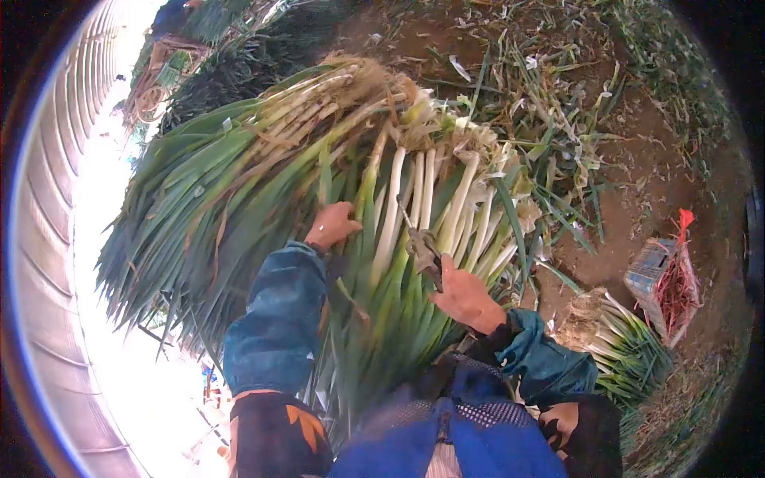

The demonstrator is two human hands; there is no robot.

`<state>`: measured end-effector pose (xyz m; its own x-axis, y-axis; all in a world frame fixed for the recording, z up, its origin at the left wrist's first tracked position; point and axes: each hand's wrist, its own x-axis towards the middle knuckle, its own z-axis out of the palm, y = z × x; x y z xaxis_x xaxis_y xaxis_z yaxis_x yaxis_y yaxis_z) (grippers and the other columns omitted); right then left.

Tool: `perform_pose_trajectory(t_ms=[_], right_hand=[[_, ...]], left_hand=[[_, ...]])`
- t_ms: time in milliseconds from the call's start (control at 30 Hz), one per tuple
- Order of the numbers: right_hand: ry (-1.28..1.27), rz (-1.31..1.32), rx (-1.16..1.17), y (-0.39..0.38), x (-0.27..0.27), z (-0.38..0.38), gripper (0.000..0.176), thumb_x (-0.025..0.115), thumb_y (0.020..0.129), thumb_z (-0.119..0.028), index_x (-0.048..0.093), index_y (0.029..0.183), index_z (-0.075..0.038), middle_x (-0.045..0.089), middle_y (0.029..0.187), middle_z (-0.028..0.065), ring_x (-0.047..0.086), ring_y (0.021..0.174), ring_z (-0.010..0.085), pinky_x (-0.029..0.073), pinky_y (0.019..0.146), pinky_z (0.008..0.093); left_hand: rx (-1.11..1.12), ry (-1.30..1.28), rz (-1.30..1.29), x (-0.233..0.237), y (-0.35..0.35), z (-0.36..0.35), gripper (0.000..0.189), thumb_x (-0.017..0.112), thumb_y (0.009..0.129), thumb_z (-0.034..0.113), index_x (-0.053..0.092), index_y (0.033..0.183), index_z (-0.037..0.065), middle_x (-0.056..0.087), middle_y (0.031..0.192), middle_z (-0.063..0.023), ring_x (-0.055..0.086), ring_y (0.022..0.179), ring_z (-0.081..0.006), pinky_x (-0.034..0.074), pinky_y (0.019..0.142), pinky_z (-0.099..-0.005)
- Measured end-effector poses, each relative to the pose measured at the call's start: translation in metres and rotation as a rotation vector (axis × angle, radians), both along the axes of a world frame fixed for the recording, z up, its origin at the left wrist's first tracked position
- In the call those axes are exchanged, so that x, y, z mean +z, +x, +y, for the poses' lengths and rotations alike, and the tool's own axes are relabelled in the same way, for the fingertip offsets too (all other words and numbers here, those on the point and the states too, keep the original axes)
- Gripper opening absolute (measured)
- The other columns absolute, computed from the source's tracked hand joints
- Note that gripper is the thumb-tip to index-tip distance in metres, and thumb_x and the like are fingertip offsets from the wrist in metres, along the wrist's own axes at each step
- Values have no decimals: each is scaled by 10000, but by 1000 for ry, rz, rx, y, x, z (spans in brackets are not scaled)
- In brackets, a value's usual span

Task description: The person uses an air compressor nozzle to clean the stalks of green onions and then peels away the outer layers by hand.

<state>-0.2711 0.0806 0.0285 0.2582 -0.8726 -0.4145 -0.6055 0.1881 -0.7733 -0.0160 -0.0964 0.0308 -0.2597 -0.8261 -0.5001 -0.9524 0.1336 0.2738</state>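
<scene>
A big heap of green onions (263, 135) lies in front of me, with brown roots at the far end and long leaves spread toward the left. My left hand (333, 225) is at the heap's middle, its fingers curled on a green onion stalk. My right hand (468, 296) grips what looks like an air blow gun (424, 248), a dirty grey tool with a thin nozzle pointing up and left. Just beyond the nozzle lie several peeled white stalks (396, 203) side by side, their green leaves running toward my lap.
Stripped leaves and skins (550, 119) litter the brown soil at the right. A tied-looking bunch of green onions (621, 338) lies right of my knee. Near it stands a crate (649, 271) with red strings (681, 287). Ribbed plastic sheeting (60, 199) curves along the left.
</scene>
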Motion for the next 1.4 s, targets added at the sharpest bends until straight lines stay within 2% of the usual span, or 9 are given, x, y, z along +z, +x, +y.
perform_pose_trajectory(t_ms=[133, 233, 433, 633, 933, 1133, 1233, 1333, 1400], right_hand=[[-102, -13, 65, 9, -7, 7, 613, 626, 767, -279, 322, 1164, 75, 589, 751, 239, 587, 719, 422, 466, 622, 475], [-110, -5, 134, 15, 7, 6, 633, 602, 765, -281, 309, 1161, 117, 603, 764, 232, 604, 737, 407, 487, 622, 460], [-15, -25, 131, 20, 14, 7, 694, 623, 771, -282, 278, 1215, 125, 579, 772, 248, 582, 763, 412, 457, 651, 466], [38, -58, 96, 16, 27, 8, 722, 623, 775, -267, 255, 1248, 135, 575, 778, 261, 578, 763, 430, 460, 656, 467], [-20, -30, 40, 22, 7, -2, 570, 632, 757, -237, 326, 1119, 79, 581, 783, 270, 577, 793, 445, 460, 664, 492], [96, -87, 169, 16, 41, 28, 504, 570, 744, -178, 326, 1084, 103, 593, 754, 284, 596, 731, 454, 482, 637, 513], [28, -80, 209, 22, 35, 24, 510, 575, 752, -212, 326, 1072, 97, 595, 759, 280, 598, 734, 448, 478, 647, 518], [57, -9, 108, 28, 7, -8, 545, 592, 757, -249, 316, 1102, 69, 572, 770, 272, 572, 779, 453, 457, 669, 496], [28, -7, 71, 23, 0, -22, 535, 581, 762, -246, 314, 1100, 71, 568, 765, 263, 569, 786, 448, 453, 668, 487]], left_hand=[[17, 96, 93, -12, 5, 1, 415, 727, 637, 292, 630, 898, -16, 626, 877, -218, 600, 858, -360, 460, 743, -417], [333, 239, -6, 9, -19, 8, 469, 735, 641, 273, 601, 1004, 8, 631, 935, -200, 598, 900, -355, 462, 777, -415], [47, -115, -119, 4, -28, 32, 554, 734, 667, 245, 513, 1128, 31, 635, 976, -189, 600, 952, -349, 478, 773, -443], [250, -124, -256, 19, -44, 57, 586, 708, 700, 252, 458, 1211, 113, 631, 1005, -183, 602, 942, -352, 470, 767, -476], [280, -48, 46, 8, -15, 59, 457, 620, 774, 287, 538, 1194, 126, 624, 1018, -180, 585, 949, -343, 449, 812, -413], [363, 58, 520, -50, 32, 55, 367, 553, 827, 143, 548, 1143, -43, 645, 975, -108, 596, 851, -153, 463, 779, -275], [458, 81, 541, -57, 39, 54, 345, 541, 849, 158, 570, 1153, -3, 637, 1012, -142, 602, 885, -205, 460, 816, -307], [237, -137, 45, -31, 16, 58, 379, 595, 792, 265, 596, 1086, 26, 636, 1019, -165, 586, 985, -309, 438, 863, -400], [-116, -272, -242, -30, 12, 45, 358, 593, 794, 276, 610, 1050, 26, 634, 1011, -181, 589, 982, -319, 440, 865, -413]])
